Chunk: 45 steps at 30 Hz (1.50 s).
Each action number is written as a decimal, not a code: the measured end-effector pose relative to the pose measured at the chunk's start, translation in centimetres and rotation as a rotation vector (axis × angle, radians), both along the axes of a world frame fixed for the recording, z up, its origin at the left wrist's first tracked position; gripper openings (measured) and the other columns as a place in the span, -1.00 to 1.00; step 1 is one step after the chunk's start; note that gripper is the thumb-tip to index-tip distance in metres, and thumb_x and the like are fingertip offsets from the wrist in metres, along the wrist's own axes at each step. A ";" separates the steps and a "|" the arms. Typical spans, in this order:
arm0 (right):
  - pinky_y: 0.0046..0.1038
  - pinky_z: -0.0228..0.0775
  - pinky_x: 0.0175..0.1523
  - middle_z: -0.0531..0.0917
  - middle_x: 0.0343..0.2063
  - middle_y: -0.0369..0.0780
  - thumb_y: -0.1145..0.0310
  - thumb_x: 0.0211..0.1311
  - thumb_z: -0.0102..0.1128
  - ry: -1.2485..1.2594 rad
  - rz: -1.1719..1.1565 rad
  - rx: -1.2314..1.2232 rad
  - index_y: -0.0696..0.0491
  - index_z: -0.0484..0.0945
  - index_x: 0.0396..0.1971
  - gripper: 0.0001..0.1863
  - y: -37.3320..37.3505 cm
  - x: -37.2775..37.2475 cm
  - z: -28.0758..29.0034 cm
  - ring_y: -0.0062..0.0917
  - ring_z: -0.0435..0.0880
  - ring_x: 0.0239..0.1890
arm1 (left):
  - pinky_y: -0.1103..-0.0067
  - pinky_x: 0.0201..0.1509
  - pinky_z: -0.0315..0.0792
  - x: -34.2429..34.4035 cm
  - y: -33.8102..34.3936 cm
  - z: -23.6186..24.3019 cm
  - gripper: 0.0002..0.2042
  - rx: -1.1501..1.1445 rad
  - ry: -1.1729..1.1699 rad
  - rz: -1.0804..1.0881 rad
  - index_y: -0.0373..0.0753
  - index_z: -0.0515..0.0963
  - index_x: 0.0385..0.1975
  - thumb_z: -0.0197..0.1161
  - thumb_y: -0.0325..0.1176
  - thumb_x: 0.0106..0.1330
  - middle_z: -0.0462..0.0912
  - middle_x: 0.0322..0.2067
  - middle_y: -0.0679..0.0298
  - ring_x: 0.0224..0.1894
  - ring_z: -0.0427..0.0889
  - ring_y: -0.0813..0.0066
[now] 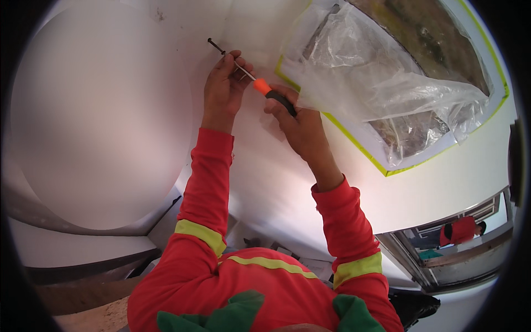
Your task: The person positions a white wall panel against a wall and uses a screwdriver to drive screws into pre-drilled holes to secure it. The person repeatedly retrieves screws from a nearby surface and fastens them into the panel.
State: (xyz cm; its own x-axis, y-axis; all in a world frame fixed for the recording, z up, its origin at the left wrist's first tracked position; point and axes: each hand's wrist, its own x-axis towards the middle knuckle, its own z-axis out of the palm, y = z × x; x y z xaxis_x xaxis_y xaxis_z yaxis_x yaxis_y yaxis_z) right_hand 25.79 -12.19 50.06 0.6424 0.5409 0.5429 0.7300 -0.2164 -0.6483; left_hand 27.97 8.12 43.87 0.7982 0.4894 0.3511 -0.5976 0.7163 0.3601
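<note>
My right hand [298, 124] is wrapped round the black and orange handle of a screwdriver [261, 86], whose thin metal shaft points up and left. My left hand [224, 88] is closed in a pinch at the far end of that shaft, around the base of a dark screw [215, 45]. The screw juts out past my fingertips, tilted up and left, over a white surface [254, 25]. Whether the screwdriver's tip sits in the screw's head is hidden by my fingers.
Right of my hands, clear plastic sheeting [381, 88] hangs over an opening edged with yellow-green tape [357, 145]. A large pale rounded shape [102, 122] fills the left. At lower right, a person in red [460, 230] shows through a framed opening [409, 260].
</note>
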 end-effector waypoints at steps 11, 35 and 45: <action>-0.32 0.52 -0.31 0.70 -0.26 -0.20 0.39 0.34 0.34 0.139 0.055 0.114 0.03 0.65 0.14 -0.63 0.7 -0.2 0.3 -0.36 0.67 -0.39 | 0.42 0.00 0.58 0.6 0.4 0.1 -0.73 -0.015 -0.165 -0.056 -0.32 0.47 0.13 0.06 -0.28 0.64 0.64 -0.22 0.32 -0.15 0.62 0.41; -0.41 0.54 -0.12 0.71 -0.18 -0.17 0.35 0.34 0.37 -0.558 -0.156 -0.241 0.05 0.59 0.22 -0.54 0.3 -0.6 1.3 -0.38 0.68 -0.28 | 0.36 0.05 0.65 0.0 0.0 0.1 -0.72 -0.032 0.026 0.043 -0.26 0.50 0.17 0.07 -0.26 0.63 0.69 -0.17 0.32 -0.11 0.70 0.39; -0.37 0.55 -0.31 0.66 -0.26 -0.27 0.38 0.31 0.38 -0.692 -0.291 -0.268 -0.06 0.62 0.22 -0.54 0.9 -0.4 -0.4 -0.39 0.70 -0.34 | 0.27 0.09 0.63 -0.6 0.1 0.6 -0.71 -0.002 0.006 -0.036 -0.26 0.49 0.15 0.08 -0.23 0.63 0.66 -0.10 0.21 -0.08 0.71 0.23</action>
State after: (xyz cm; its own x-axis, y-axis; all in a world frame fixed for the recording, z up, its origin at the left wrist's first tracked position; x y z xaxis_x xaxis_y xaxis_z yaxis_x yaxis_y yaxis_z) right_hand 25.40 -11.29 49.62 0.3422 0.5721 0.7454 0.8383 -0.5442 0.0328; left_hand 27.38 8.25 44.48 0.8173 0.4615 0.3451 -0.5696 0.7379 0.3621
